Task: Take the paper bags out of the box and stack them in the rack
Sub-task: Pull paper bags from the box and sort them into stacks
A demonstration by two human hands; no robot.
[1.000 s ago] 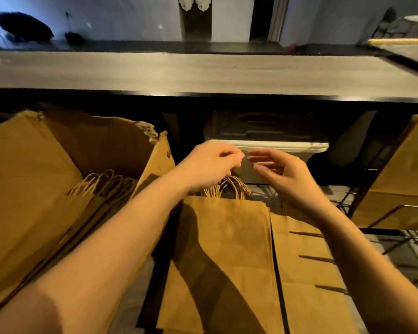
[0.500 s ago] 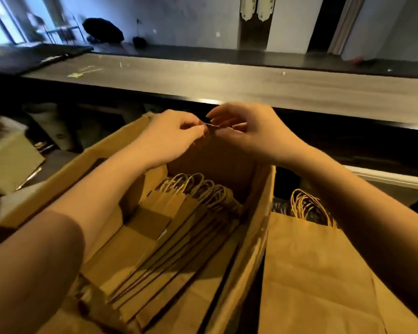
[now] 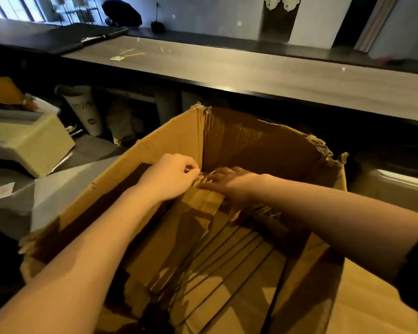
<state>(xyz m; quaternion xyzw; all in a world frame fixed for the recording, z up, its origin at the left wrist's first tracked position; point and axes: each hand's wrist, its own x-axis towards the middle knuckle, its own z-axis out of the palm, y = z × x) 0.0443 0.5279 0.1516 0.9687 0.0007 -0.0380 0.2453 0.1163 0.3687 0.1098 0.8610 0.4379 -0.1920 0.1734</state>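
Right, wide view now: a dim room with a grey back wall (image 3: 203, 18); a long wood-grain counter (image 3: 251, 75) runs clean across it, dark along its near edge; below it, front and centre, the big cardboard box (image 3: 174, 138) stands open, its top corners torn and ragged; inside, the paper bags (image 3: 227, 273) are packed flat in a row, twine handles (image 3: 204, 180) bunched at the far end; both arms reach in; right hand (image 3: 229, 186), in shadow, lies on those handles with fingers stretched out; left hand (image 3: 171, 175) just beside it, fingers curled in against the thumb at the handles, though whether one is pinched I cannot tell; smallest of all, pale scraps (image 3: 117, 58) on the counter's left end
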